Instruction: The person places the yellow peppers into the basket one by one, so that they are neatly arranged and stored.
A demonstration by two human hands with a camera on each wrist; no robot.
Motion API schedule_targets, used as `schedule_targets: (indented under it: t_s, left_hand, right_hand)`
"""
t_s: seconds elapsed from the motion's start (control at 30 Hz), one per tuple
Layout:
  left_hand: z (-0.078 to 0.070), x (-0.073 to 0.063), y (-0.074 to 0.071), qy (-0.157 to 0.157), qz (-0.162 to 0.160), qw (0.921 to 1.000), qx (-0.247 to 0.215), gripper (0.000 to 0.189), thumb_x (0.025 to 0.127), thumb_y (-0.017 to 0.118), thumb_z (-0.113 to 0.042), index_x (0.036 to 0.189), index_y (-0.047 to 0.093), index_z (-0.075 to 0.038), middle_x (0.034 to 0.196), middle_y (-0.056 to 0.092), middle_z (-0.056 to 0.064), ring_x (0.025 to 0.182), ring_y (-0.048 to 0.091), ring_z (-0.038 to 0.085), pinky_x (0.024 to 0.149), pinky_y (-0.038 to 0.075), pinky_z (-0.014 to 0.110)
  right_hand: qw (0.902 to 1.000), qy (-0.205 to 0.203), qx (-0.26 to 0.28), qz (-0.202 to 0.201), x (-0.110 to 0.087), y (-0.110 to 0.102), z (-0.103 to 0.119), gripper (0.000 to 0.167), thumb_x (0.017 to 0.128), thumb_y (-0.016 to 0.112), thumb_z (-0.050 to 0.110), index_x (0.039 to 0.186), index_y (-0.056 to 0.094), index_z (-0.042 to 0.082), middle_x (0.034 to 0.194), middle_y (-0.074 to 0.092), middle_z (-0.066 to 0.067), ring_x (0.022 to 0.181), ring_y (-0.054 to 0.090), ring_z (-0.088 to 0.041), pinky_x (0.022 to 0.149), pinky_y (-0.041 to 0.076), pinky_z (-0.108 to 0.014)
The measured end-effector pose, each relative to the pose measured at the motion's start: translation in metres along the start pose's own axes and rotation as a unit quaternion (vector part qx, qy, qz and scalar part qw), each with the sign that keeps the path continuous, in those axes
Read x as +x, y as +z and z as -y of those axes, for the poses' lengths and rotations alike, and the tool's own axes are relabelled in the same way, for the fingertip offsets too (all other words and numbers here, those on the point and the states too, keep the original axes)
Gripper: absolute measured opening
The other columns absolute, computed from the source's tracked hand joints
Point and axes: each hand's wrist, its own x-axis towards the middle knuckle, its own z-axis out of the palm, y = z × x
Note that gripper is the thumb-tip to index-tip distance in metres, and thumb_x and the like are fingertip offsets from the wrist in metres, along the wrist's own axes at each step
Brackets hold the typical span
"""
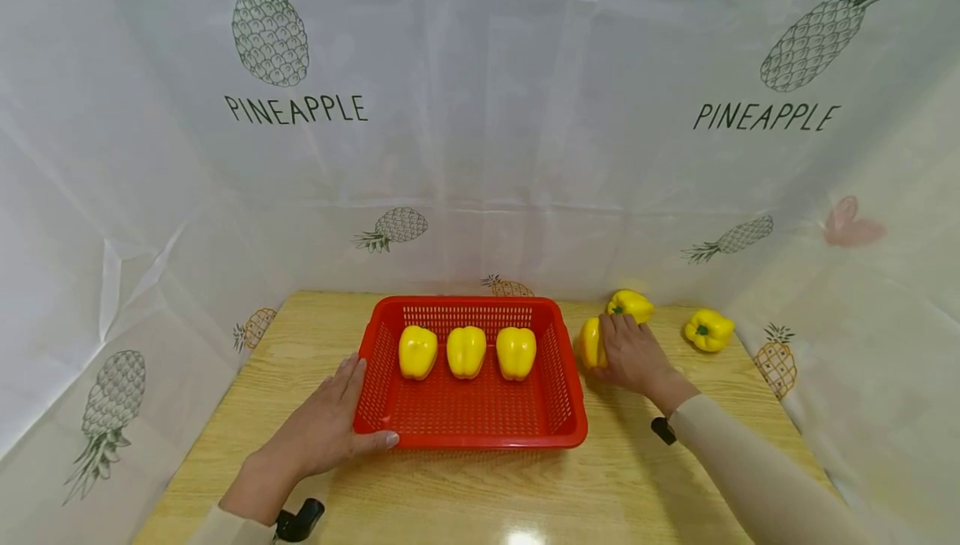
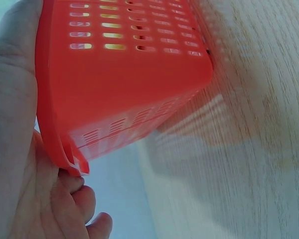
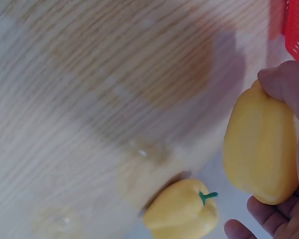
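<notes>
My left hand [image 1: 318,432] holds the red plastic basket [image 1: 480,441] at its near left corner, with the thumb along the front rim. In the left wrist view, fingertips [image 2: 84,199] show beside the basket's rim. Inside the basket, three yellow bell peppers [image 1: 467,352] stand in a row. Just right of the basket, my right hand [image 1: 633,353] grips another yellow bell pepper [image 3: 261,144] between thumb and fingers; the hand partly covers it in the head view. A further yellow bell pepper [image 1: 631,305] lies just behind this hand.
One more yellow bell pepper [image 1: 708,330] lies at the table's right edge. The wooden table [image 1: 480,495] is bordered at the back and sides by a pale curtain [image 1: 510,153] printed with pineapples.
</notes>
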Motion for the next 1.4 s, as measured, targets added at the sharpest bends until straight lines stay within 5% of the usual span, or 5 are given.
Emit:
schedule_targets:
  t_s: [0.3,0.83,1.1,1.4]
  left_hand:
    - [0.001,0.001,0.001,0.001,-0.002,1.0000,0.007,0.132,0.082,0.070,-0.081,0.164,0.018,0.009,0.173,0.018,0.029,0.157,0.027,0.049,0.126,0.029,0.064]
    - [0.002,0.002,0.002,0.007,-0.009,0.9996,0.028,0.133,0.081,0.069,-0.082,0.164,0.020,0.010,0.172,0.020,0.030,0.157,0.027,0.048,0.126,0.028,0.063]
    - [0.000,0.001,0.000,0.011,-0.013,0.9985,0.052,0.134,0.079,0.069,-0.083,0.163,0.022,0.010,0.171,0.023,0.030,0.157,0.028,0.049,0.126,0.028,0.064]
    - [0.000,0.001,-0.002,0.027,-0.021,0.9962,0.081,0.137,0.079,0.056,-0.093,0.162,0.025,0.012,0.169,0.027,0.032,0.156,0.030,0.048,0.127,0.028,0.062]
  right_hand:
    - [0.9985,-0.014,-0.048,-0.023,0.005,-0.016,-0.003,0.106,0.071,0.092,0.056,0.137,0.049,-0.015,0.122,0.063,-0.030,0.109,0.061,-0.045,0.086,0.059,-0.057]
    - [0.9935,-0.052,-0.057,-0.084,0.026,-0.063,0.005,0.089,0.071,0.089,0.051,0.125,0.052,-0.010,0.107,0.063,-0.023,0.095,0.061,-0.040,0.079,0.059,-0.050]
    - [0.9945,-0.068,-0.047,-0.064,0.054,-0.095,0.042,0.089,0.078,0.085,0.057,0.129,0.052,-0.008,0.112,0.063,-0.022,0.101,0.060,-0.039,0.086,0.058,-0.049]
    - [0.9913,-0.118,-0.044,-0.038,0.089,-0.105,0.115,0.092,0.084,0.075,0.065,0.135,0.052,-0.007,0.119,0.065,-0.018,0.104,0.061,-0.033,0.088,0.057,-0.042]
